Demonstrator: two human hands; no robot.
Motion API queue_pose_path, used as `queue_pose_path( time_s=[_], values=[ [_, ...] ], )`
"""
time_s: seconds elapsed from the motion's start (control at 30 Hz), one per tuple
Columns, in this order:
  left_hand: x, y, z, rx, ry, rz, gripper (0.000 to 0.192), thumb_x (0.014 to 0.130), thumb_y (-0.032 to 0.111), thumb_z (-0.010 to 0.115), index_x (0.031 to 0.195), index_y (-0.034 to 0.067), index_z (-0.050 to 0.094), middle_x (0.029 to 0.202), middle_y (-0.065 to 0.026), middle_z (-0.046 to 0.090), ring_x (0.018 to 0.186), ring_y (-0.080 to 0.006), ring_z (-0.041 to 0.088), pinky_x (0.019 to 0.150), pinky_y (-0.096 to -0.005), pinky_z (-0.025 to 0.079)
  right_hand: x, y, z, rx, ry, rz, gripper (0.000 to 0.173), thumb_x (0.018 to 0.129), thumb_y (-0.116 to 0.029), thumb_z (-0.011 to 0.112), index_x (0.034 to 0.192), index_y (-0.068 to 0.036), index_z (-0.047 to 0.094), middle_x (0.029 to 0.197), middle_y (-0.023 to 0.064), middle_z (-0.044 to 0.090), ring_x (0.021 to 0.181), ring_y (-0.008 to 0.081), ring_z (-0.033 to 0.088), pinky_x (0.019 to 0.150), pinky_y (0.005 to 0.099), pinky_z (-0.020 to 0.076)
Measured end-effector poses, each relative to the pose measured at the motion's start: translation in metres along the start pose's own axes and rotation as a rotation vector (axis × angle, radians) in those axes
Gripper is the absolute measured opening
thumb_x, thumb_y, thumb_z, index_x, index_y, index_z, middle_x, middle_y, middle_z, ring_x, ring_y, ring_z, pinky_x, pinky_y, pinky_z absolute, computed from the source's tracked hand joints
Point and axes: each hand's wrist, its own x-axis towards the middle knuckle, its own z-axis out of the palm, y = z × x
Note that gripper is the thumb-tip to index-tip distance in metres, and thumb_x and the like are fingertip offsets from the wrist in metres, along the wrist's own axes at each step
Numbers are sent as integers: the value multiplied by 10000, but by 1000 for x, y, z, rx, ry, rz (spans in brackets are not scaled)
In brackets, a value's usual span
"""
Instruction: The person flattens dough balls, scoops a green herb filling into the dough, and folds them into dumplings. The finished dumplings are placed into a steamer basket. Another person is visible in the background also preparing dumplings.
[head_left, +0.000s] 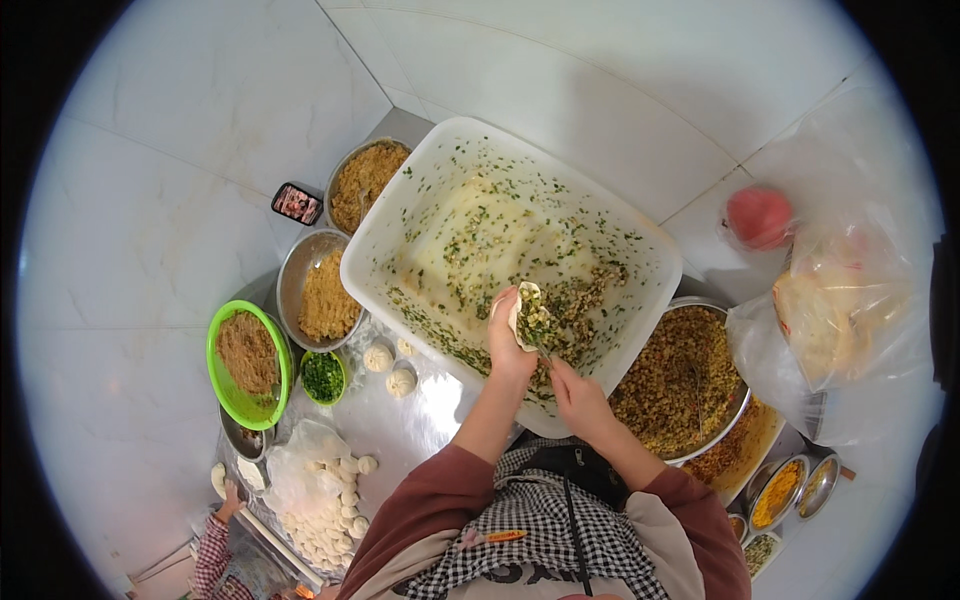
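Note:
My left hand (510, 337) holds a round dough wrapper (523, 309) cupped over a large white plastic tub (652, 232). Chopped green and pale filling (534, 315) lies in the wrapper. In my right hand (579, 399) is the handle of a metal utensil (544, 352), its tip at the filling; its exact shape is hidden. More of the chopped mix (592, 300) is heaped at the tub's near right side and specks cling to its walls. Pleated buns (378, 358) sit on the metal table (420, 420) left of the tub.
Steel bowls of filling (328, 296) and a green-rimmed basin (247, 360) stand at left, near chopped greens (322, 377). Dough pieces (322, 525) lie lower left, by another person's hand (231, 501). A large steel bowl (679, 375) and smaller bowls (778, 491) are at right, below plastic bags (847, 300).

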Motion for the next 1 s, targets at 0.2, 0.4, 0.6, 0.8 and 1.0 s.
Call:
queue_pose_path(
  time_s=[0.2, 0.4, 0.6, 0.8, 1.0],
  values=[
    [4, 3, 2, -39, -94, -32, 227, 964, 250, 549, 1115, 84, 584, 1032, -76, 645, 923, -233, 631, 816, -394, 533, 9, -5, -5, 56, 6, -15, 307, 986, -156, 529, 1263, -40, 592, 609, 197, 555, 518, 340, 593, 508, 423, 451],
    [18, 14, -14, -70, -86, -301, 282, 990, 291, 503, 1124, 68, 613, 1143, -113, 652, 1078, -297, 618, 950, -486, 502, 22, 20, -31, 189, 4, 133, 304, 995, -206, 533, 1217, -37, 655, 616, 103, 478, 564, 136, 493, 555, 311, 416],
    [25, 3, -40, -238, -149, -334, 348, 981, 370, 443, 1100, 112, 644, 1095, -104, 672, 1025, -308, 639, 912, -515, 522, 38, 45, -43, -363, -21, 157, 232, 958, -174, 567, 972, 34, 668, 697, 117, 630, 610, 302, 598, 609, 406, 481],
    [6, -2, -38, -386, -157, -333, 339, 968, 388, 464, 1065, 136, 670, 1044, -74, 695, 973, -292, 662, 894, -493, 536, 43, 29, -24, -465, 200, -135, 209, 885, -191, 679, 854, 13, 716, 749, 113, 646, 665, 302, 638, 631, 374, 529],
    [-12, -7, -36, -403, -162, -252, 367, 966, 385, 460, 1084, 98, 656, 1060, -94, 689, 971, -294, 662, 876, -489, 547, 32, -8, -16, 532, 34, 238, 228, 894, -192, 733, 933, 32, 716, 781, 35, 679, 652, 69, 613, 507, 228, 497]
  ],
)
